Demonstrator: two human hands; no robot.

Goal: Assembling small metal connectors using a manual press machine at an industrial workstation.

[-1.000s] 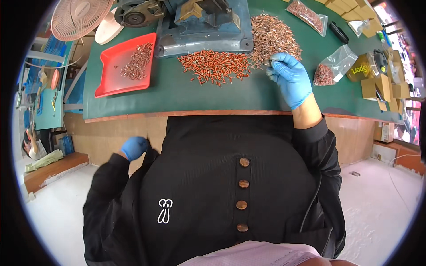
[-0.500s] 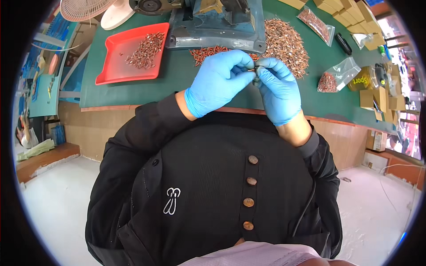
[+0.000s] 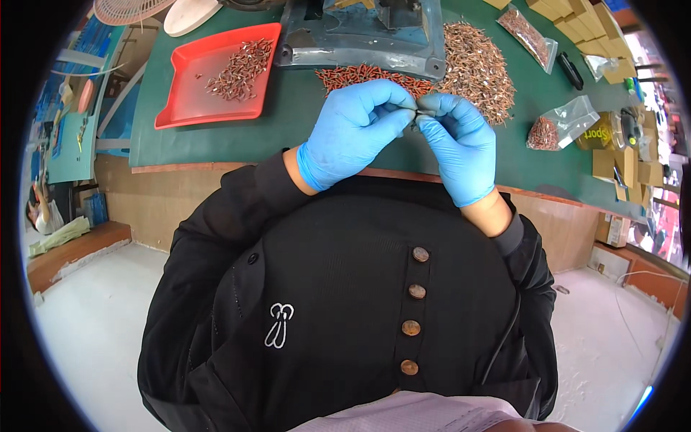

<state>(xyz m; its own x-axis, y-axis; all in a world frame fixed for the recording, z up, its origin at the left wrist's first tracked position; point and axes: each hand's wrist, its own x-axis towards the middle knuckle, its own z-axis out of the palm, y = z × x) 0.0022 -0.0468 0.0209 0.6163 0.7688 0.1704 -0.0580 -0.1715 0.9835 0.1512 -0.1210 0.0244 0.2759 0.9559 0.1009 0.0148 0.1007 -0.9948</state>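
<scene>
Both blue-gloved hands meet above the green-topped bench [image 3: 216,137]: the left hand [image 3: 356,129] and right hand [image 3: 457,144] each have a narrow grip pinched on one small thin metal piece [image 3: 416,114] between their fingertips. It could slip and drop into the heap of orange-tipped metal parts [image 3: 363,74] just beyond the grip. Its shape is too small to make out
</scene>
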